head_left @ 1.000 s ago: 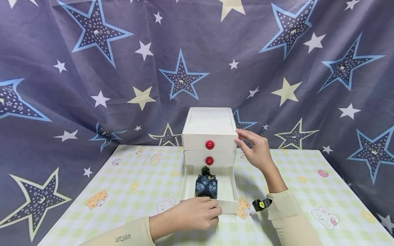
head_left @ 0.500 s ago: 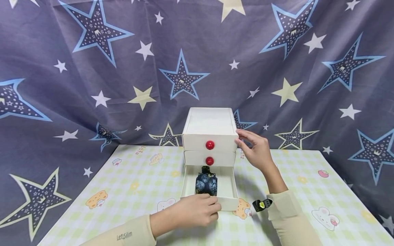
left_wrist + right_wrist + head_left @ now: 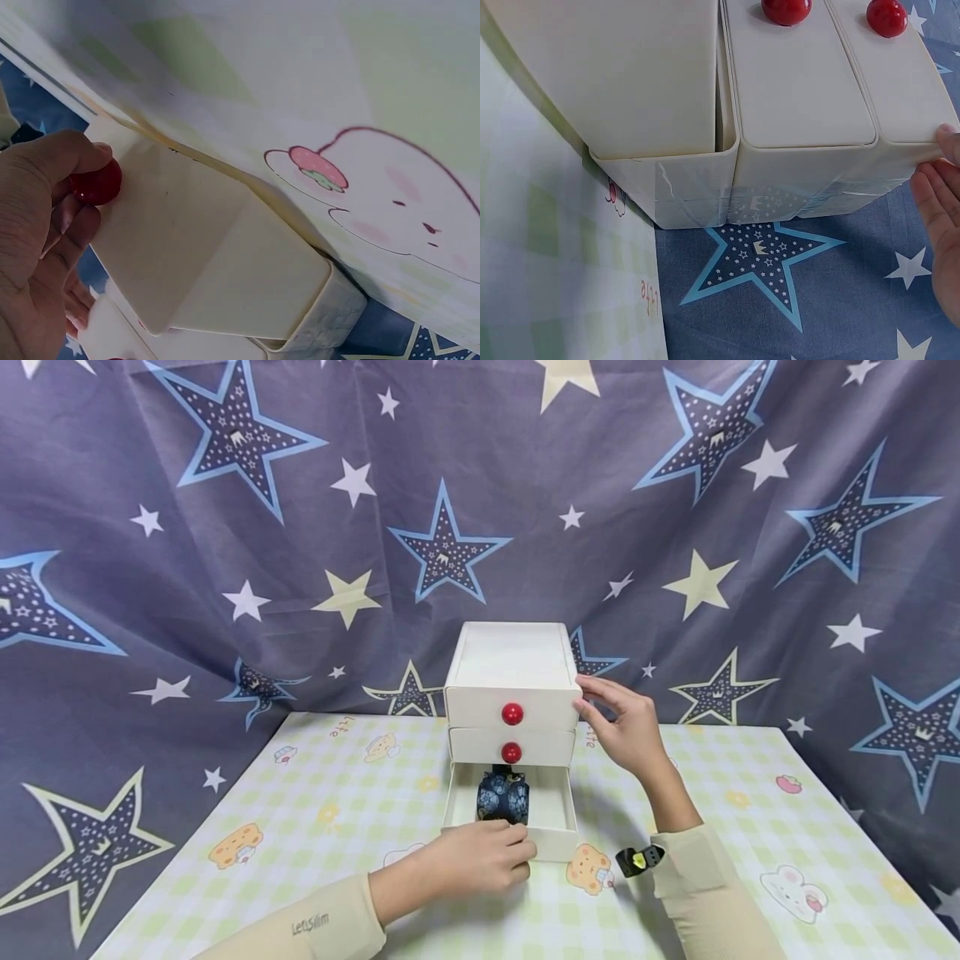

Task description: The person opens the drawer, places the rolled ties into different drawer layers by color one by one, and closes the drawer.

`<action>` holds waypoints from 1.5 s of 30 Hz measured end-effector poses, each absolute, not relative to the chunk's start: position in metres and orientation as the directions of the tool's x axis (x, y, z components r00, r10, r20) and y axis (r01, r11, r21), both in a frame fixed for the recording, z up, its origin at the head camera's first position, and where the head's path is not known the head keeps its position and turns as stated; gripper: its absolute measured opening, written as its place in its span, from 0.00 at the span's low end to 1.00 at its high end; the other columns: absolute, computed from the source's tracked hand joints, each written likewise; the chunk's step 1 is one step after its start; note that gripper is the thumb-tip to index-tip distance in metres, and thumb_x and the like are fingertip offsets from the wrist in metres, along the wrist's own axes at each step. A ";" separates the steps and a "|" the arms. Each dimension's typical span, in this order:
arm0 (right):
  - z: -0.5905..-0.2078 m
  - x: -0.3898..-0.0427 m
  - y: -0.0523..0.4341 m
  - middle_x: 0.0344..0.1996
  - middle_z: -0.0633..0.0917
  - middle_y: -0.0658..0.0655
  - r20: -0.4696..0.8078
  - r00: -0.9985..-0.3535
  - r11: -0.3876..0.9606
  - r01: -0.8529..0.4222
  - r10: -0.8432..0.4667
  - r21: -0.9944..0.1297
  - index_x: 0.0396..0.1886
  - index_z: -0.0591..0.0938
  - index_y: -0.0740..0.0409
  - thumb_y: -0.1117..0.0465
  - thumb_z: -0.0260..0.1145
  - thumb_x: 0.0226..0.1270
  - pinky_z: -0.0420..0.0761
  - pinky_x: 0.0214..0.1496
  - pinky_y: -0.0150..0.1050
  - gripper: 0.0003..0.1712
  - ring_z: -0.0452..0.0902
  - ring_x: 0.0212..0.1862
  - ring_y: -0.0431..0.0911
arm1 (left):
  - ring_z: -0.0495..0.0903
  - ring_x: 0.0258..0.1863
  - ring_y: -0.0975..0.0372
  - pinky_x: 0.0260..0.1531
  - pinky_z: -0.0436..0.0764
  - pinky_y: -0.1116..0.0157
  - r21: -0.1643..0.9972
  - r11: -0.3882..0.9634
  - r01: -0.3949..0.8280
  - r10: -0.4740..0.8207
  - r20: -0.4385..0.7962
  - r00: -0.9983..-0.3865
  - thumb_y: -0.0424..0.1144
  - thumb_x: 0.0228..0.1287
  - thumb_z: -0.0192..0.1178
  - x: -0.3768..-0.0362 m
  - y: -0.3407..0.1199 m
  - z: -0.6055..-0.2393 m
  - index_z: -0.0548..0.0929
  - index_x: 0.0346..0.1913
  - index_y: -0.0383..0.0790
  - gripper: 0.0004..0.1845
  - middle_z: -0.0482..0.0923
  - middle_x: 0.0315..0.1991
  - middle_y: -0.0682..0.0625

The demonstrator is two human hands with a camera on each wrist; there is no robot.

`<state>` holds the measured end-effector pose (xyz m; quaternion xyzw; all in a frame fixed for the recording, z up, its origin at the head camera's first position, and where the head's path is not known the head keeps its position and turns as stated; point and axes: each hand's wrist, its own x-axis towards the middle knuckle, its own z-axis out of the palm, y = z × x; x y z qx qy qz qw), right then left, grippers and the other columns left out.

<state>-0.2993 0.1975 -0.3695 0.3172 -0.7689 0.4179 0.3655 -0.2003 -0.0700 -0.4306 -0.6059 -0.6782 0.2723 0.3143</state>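
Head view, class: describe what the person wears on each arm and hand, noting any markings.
Both hands are bare. The left hand comes out of a long cream sleeve with small grey lettering near the cuff. The right hand has a matching cream sleeve, and a small black device with a yellow-green spot sits at its cuff.

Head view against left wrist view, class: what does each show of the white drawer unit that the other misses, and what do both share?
Only the head view shows the dark blue patterned cloth bundle lying in the open bottom drawer, and the right hand resting on the white plastic three-drawer unit. Only the left wrist view shows the left hand gripping that drawer's round red knob. Both show the checked cartoon-print tablecloth.
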 end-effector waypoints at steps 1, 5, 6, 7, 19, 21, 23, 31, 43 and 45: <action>-0.370 -0.299 0.197 0.56 0.86 0.60 0.827 -0.533 0.450 -0.792 -0.181 -0.412 0.58 0.85 0.63 0.68 0.74 0.65 0.82 0.58 0.27 0.21 0.87 0.50 0.51 | 0.72 0.44 0.64 0.44 0.80 0.73 -0.748 0.119 0.653 0.993 0.092 -0.076 0.41 0.71 0.59 -0.201 -0.070 -0.431 0.84 0.37 0.55 0.05 0.74 0.41 0.58; -0.370 -0.299 0.198 0.56 0.86 0.60 0.826 -0.534 0.450 -0.792 -0.180 -0.414 0.58 0.85 0.63 0.68 0.73 0.65 0.81 0.59 0.26 0.21 0.87 0.51 0.51 | 0.72 0.44 0.64 0.46 0.80 0.73 -0.745 0.128 0.655 0.992 0.092 -0.090 0.41 0.71 0.60 -0.204 -0.070 -0.431 0.84 0.38 0.54 0.04 0.74 0.41 0.58; -0.370 -0.299 0.198 0.56 0.86 0.60 0.826 -0.534 0.449 -0.792 -0.180 -0.414 0.58 0.85 0.63 0.68 0.73 0.65 0.81 0.59 0.26 0.21 0.87 0.51 0.51 | 0.72 0.44 0.63 0.46 0.80 0.73 -0.745 0.131 0.654 0.991 0.097 -0.089 0.41 0.71 0.59 -0.205 -0.070 -0.431 0.84 0.37 0.54 0.04 0.74 0.41 0.58; -0.370 -0.299 0.198 0.56 0.86 0.60 0.826 -0.534 0.448 -0.792 -0.179 -0.415 0.58 0.85 0.63 0.68 0.73 0.65 0.81 0.59 0.26 0.21 0.87 0.51 0.51 | 0.72 0.44 0.63 0.46 0.80 0.73 -0.746 0.135 0.653 0.991 0.102 -0.088 0.41 0.71 0.59 -0.206 -0.070 -0.432 0.84 0.37 0.54 0.05 0.74 0.41 0.58; -0.369 -0.298 0.198 0.56 0.86 0.60 0.824 -0.538 0.451 -0.789 -0.179 -0.417 0.58 0.85 0.64 0.69 0.73 0.65 0.83 0.58 0.29 0.21 0.87 0.50 0.52 | 0.70 0.41 0.63 0.42 0.77 0.72 -0.742 0.147 0.654 0.989 0.127 -0.078 0.41 0.73 0.55 -0.215 -0.069 -0.434 0.82 0.35 0.53 0.08 0.73 0.40 0.58; -0.370 -0.298 0.198 0.56 0.86 0.60 0.822 -0.540 0.452 -0.788 -0.180 -0.418 0.58 0.85 0.64 0.69 0.73 0.65 0.82 0.58 0.28 0.21 0.87 0.50 0.52 | 0.70 0.41 0.63 0.42 0.77 0.73 -0.745 0.147 0.650 0.989 0.128 -0.077 0.41 0.73 0.55 -0.215 -0.069 -0.433 0.82 0.35 0.53 0.08 0.73 0.40 0.58; -0.370 -0.298 0.198 0.56 0.86 0.60 0.821 -0.541 0.452 -0.787 -0.180 -0.420 0.58 0.85 0.64 0.69 0.73 0.66 0.81 0.59 0.27 0.21 0.87 0.50 0.52 | 0.70 0.41 0.64 0.42 0.77 0.73 -0.747 0.150 0.647 0.988 0.129 -0.079 0.41 0.73 0.56 -0.214 -0.069 -0.432 0.82 0.35 0.53 0.07 0.73 0.40 0.58; -0.370 -0.299 0.198 0.56 0.86 0.60 0.826 -0.533 0.443 -0.794 -0.181 -0.416 0.58 0.85 0.64 0.69 0.73 0.65 0.85 0.57 0.36 0.21 0.87 0.50 0.52 | 0.71 0.43 0.63 0.43 0.78 0.73 -0.745 0.162 0.647 0.987 0.134 -0.093 0.40 0.70 0.59 -0.216 -0.069 -0.429 0.84 0.36 0.54 0.06 0.74 0.41 0.58; -0.370 -0.300 0.198 0.56 0.86 0.60 0.828 -0.532 0.420 -0.802 -0.178 -0.424 0.58 0.86 0.64 0.69 0.73 0.66 0.84 0.57 0.32 0.20 0.88 0.50 0.52 | 0.72 0.43 0.62 0.43 0.78 0.73 -0.736 0.171 0.655 0.985 0.128 -0.114 0.41 0.70 0.59 -0.224 -0.069 -0.429 0.85 0.38 0.54 0.05 0.75 0.41 0.58; -0.370 -0.300 0.198 0.56 0.86 0.59 0.829 -0.531 0.419 -0.802 -0.176 -0.425 0.58 0.86 0.63 0.69 0.73 0.66 0.83 0.57 0.30 0.20 0.88 0.50 0.51 | 0.72 0.43 0.62 0.43 0.78 0.73 -0.737 0.172 0.654 0.985 0.130 -0.113 0.41 0.70 0.60 -0.226 -0.069 -0.429 0.85 0.38 0.54 0.05 0.75 0.41 0.58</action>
